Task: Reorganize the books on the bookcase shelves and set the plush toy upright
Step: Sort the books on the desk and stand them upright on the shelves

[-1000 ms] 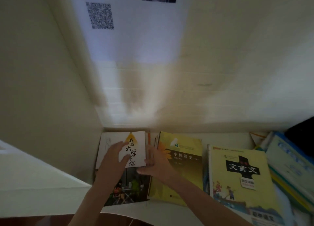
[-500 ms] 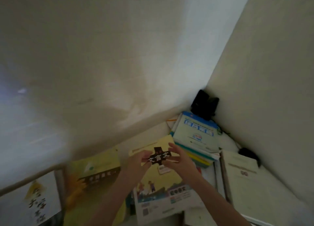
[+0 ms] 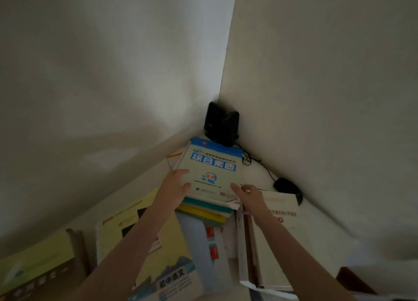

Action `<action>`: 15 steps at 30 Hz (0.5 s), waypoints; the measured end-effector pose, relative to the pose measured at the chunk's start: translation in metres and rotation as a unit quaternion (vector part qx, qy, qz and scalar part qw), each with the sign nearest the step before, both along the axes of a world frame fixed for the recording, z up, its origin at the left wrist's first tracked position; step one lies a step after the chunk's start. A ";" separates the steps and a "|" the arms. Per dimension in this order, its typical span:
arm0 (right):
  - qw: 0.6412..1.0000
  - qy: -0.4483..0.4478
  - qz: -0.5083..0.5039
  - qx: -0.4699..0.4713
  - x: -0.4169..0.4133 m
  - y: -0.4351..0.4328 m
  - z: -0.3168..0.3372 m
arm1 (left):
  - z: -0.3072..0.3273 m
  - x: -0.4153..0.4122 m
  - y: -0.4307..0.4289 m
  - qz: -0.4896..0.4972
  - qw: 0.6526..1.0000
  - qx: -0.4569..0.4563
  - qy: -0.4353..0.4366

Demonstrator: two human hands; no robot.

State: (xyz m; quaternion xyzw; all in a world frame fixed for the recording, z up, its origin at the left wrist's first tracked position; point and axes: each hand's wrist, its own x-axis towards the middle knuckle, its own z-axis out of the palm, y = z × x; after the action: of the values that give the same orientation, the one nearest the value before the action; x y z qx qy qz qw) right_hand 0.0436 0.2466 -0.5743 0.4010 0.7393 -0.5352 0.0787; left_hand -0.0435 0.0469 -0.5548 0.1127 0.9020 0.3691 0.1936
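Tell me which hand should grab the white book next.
Right, probably: the right hand is directly over the white book; the left hand holds the blue book at its opposite edge.

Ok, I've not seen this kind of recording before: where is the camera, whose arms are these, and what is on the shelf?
No machine here: a person wears one wide-angle camera on the head, looking down along both bare arms. The left hand and right hand grip opposite edges of a blue-and-white book, the top of a stack of books on the white shelf. A yellow book lies to its left, a white book to its right. In the corner stands a black object, too dark to identify; a black device on a cable lies nearby.
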 end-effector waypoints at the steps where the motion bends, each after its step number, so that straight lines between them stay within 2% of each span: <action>1: 0.998 -0.011 -0.012 -0.061 0.002 -0.001 -0.003 | -0.004 -0.006 0.003 -0.005 1.000 -0.010 0.001; 3: 0.990 -0.003 -0.036 -0.139 0.008 -0.002 -0.013 | -0.012 -0.014 0.007 -0.008 0.999 -0.033 -0.013; 6: 0.978 0.037 -0.060 -0.197 0.017 0.001 -0.027 | -0.024 -0.020 0.008 -0.029 0.994 -0.090 -0.047; 8: 0.967 0.052 -0.086 -0.235 0.021 0.003 -0.033 | -0.030 -0.019 0.010 -0.056 0.987 -0.147 -0.030; 11: 0.964 0.056 -0.090 -0.243 0.020 0.004 -0.035 | -0.032 -0.019 0.017 -0.055 0.981 -0.186 -0.009; 13: 0.973 0.046 -0.076 -0.212 0.017 0.003 -0.036 | -0.033 -0.023 0.021 -0.032 0.981 -0.188 -0.026; 15: 0.966 0.050 -0.087 -0.237 0.015 -0.001 -0.036 | -0.034 -0.030 0.023 -0.021 0.977 -0.208 -0.043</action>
State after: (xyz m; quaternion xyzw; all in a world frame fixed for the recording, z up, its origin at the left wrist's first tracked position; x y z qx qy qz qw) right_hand 0.0582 0.2461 -0.6105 0.4065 0.5565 -0.7193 0.0876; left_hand -0.0730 0.0702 -0.5890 0.0730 0.9473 0.1741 0.2587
